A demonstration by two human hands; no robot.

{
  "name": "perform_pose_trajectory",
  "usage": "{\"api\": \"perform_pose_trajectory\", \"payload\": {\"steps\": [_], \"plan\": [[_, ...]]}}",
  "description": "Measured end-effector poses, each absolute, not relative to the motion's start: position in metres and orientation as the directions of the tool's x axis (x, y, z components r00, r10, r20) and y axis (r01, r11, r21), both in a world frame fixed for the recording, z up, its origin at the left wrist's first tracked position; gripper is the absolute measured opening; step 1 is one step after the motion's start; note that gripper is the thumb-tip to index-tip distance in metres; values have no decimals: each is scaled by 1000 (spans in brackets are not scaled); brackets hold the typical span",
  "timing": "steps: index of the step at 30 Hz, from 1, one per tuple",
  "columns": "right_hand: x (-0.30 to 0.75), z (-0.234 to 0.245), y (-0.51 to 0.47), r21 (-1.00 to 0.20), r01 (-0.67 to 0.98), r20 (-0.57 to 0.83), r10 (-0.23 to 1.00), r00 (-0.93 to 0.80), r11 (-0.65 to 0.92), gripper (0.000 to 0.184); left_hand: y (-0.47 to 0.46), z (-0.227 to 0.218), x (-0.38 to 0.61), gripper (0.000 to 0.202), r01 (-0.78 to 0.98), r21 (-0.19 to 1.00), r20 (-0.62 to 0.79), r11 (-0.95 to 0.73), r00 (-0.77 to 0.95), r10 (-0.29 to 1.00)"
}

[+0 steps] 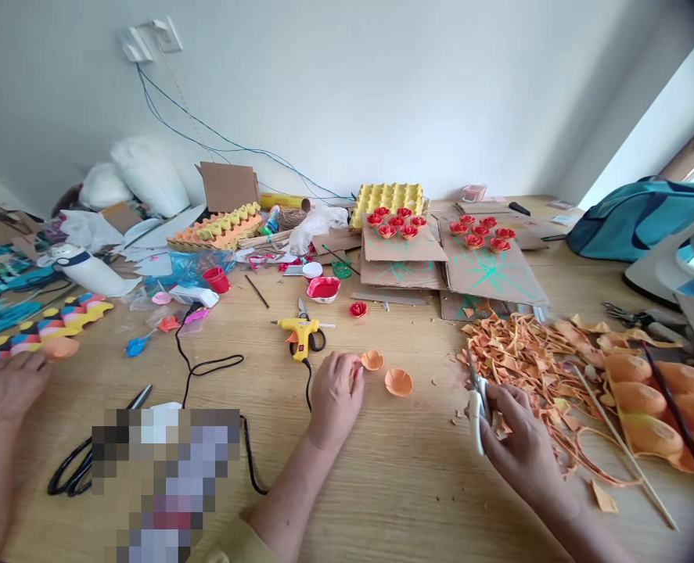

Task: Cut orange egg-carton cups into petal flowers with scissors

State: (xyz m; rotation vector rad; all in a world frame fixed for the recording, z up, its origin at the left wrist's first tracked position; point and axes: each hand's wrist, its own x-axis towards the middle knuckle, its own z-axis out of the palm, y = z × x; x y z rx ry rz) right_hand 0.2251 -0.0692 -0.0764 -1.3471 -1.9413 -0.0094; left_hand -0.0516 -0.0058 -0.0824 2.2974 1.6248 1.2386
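My left hand (338, 395) rests on the table with its fingers curled together, their tips against the edge of a small orange egg-carton cup (373, 360) cut like petals. Whether something is pinched inside those fingers I cannot make out. A second, wider orange cup (399, 382) lies just to the right. In my right hand (519, 442) is a pair of scissors (476, 414) with white handles, blades pointing away from me. They are beside a heap of orange carton scraps (516, 360). An orange egg carton (645, 399) lies to the right of the heap.
At left another person's hand (9, 387) rests by an orange piece (61, 349). A yellow glue gun (300, 335) lies ahead, its cord trailing nearby. Behind are a dish of red paint (323, 288) and red carton flowers (408, 231) on cardboard (405, 270). Black-handled scissors (77, 461) lie left.
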Motion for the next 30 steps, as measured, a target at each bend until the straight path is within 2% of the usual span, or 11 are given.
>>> {"api": "perform_pose_trajectory", "payload": {"steps": [2,7,9,12,15,19,21,22,25,27,30], "plan": [[224,-86,-69,-417,802,576,807,-131,428,12,-6,-81,-59,11,840,408,520,-357,108,847],[227,-96,-71,-479,748,536,828,-164,459,13,-10,-88,-68,23,936,286,391,-207,83,917],[230,-97,-72,-524,726,505,849,-157,446,12,-9,-92,-70,17,944,266,377,-194,83,922],[234,-99,-74,-570,694,466,869,-168,440,12,-7,-92,-72,7,929,304,381,-213,87,920],[234,-96,-76,-585,674,450,872,-193,451,12,-9,-81,-70,8,865,452,368,-217,42,929],[229,-87,-77,-608,659,388,890,-240,443,6,-16,-58,-55,13,613,779,193,-132,-34,981],[227,-84,-77,-610,664,337,900,-277,432,4,-19,-52,-41,14,319,948,18,-11,-20,1000],[226,-82,-77,-608,669,313,903,-293,427,5,-20,-51,-34,15,137,989,-64,64,0,998],[226,-77,-77,-597,687,271,911,-312,413,4,-22,-58,-12,26,-284,907,-290,311,112,950],[227,-72,-77,-593,696,255,914,-315,405,4,-23,-64,0,29,-401,822,-370,404,163,915],[231,-64,-79,-588,708,199,919,-341,390,9,-26,-68,10,27,-450,787,-380,422,186,906]]}}
